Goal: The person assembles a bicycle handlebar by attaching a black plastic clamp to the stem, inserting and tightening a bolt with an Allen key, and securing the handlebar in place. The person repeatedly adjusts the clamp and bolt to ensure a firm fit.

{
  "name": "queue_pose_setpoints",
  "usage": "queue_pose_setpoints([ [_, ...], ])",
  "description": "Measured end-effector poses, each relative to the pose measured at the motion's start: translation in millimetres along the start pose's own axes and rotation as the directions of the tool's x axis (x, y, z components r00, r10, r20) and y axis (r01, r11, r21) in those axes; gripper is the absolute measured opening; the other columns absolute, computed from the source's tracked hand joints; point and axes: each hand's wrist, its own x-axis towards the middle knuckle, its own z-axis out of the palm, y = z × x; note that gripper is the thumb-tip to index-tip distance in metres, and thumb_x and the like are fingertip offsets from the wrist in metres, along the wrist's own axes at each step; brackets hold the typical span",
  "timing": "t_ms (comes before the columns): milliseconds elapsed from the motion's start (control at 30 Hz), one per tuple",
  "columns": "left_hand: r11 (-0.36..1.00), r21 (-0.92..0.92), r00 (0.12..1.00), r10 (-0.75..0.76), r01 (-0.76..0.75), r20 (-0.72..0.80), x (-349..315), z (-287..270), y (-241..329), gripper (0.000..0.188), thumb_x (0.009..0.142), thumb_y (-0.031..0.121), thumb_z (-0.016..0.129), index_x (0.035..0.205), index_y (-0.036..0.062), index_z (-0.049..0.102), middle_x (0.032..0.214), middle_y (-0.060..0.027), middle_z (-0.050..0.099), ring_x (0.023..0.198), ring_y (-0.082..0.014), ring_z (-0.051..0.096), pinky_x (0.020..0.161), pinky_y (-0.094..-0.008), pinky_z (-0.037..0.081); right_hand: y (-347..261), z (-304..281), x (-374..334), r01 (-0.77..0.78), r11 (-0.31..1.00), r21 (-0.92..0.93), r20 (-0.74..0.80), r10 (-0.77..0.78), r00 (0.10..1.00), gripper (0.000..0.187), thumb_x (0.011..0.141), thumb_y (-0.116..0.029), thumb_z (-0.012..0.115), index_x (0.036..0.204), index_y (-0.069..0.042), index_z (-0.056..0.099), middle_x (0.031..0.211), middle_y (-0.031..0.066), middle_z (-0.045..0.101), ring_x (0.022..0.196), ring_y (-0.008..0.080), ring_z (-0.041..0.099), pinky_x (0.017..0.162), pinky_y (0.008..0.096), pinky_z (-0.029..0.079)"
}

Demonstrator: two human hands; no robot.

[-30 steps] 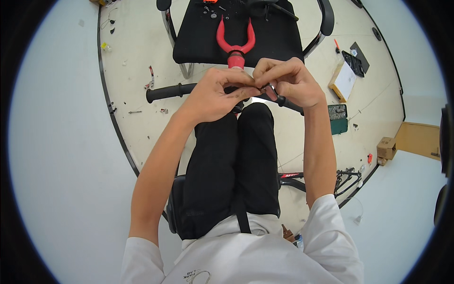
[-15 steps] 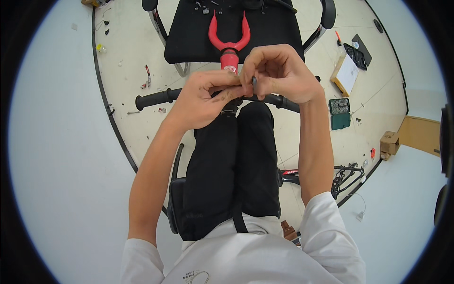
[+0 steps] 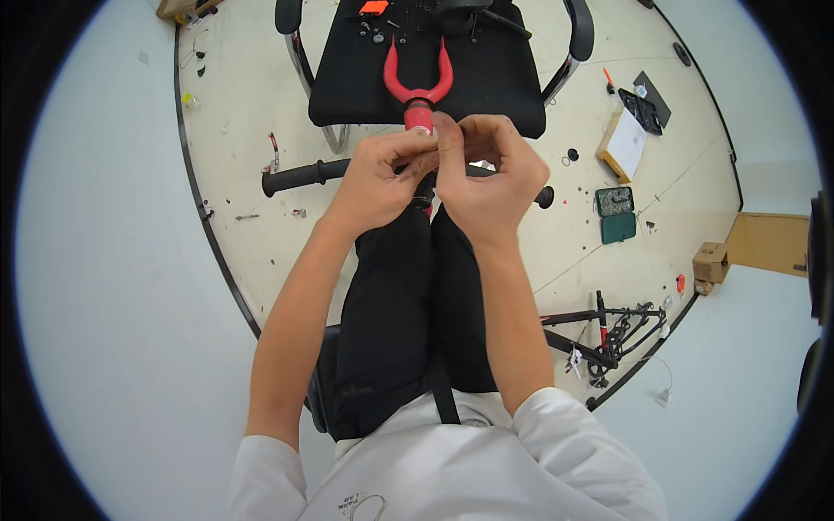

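My left hand (image 3: 382, 178) and my right hand (image 3: 491, 174) meet just above a black bicycle handlebar (image 3: 300, 178). Fingers on both hands are pinched together, and whatever sits between them is hidden. Beneath the hands runs a red bicycle fork (image 3: 417, 94), its two prongs pointing away from me over a black chair seat (image 3: 347, 95). The handlebar crosses in front of my knees; its right grip (image 3: 546, 197) shows past my right hand, while its middle is covered.
Small metal parts (image 3: 379, 37) and an orange piece (image 3: 374, 8) lie on the seat. Rightward on the floor are a flat box (image 3: 624, 143), a black tool case (image 3: 640, 111), a green case (image 3: 618, 227) and a bicycle frame (image 3: 599, 339). Cardboard boxes (image 3: 711, 260) stand by the wall.
My right hand has swung lower and turned, its thumb now upright; the small dark piece at its fingertips is out of sight. The view has shifted, showing more of the chair and bicycle frame.
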Motion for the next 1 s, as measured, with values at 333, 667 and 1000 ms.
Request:
queue_pose_setpoints([
  [333, 0.999, 0.019, 1.000, -0.028, 0.028, -0.015, -4, -2, 8, 0.020, 0.094, 0.002, 0.065, 0.113, -0.0026, 0.071, 0.092, -0.0106, 0.074, 0.084, -0.0153, 0.069, 0.076, -0.0281, 0.054, -5, -18, 12, -0.267, 0.947, 0.177, 0.271, 0.214, 0.939, 0.013, 0.087, -0.007, 0.076, 0.085, 0.003, 0.068, 0.073, 0.0065, 0.072, 0.064, 0.0099, 0.069, 0.059, 0.0219, 0.053],
  [667, 0.997, 0.075, 0.999, 0.033, -0.031, -0.030, -3, 4, 15, 0.022, 0.089, 0.004, 0.072, 0.111, 0.0008, 0.074, 0.090, -0.0113, 0.075, 0.080, -0.0164, 0.072, 0.075, -0.0287, 0.057, 2, -39, 29, -0.382, 0.904, 0.194, 0.535, 0.229, 0.813, 0.012, 0.090, -0.008, 0.072, 0.093, 0.003, 0.070, 0.083, 0.0088, 0.074, 0.075, 0.0128, 0.072, 0.071, 0.0254, 0.057],
  [1000, 0.989, 0.139, 0.998, 0.051, -0.057, 0.045, 1, 2, 9, 0.026, 0.088, -0.009, 0.062, 0.109, -0.0001, 0.074, 0.095, -0.0105, 0.074, 0.090, -0.0169, 0.070, 0.083, -0.0285, 0.054, 9, -50, 54, -0.429, 0.876, 0.221, 0.776, 0.109, 0.622, 0.026, 0.091, -0.002, 0.069, 0.116, 0.003, 0.065, 0.092, 0.0117, 0.074, 0.083, 0.0152, 0.072, 0.077, 0.0270, 0.057],
])
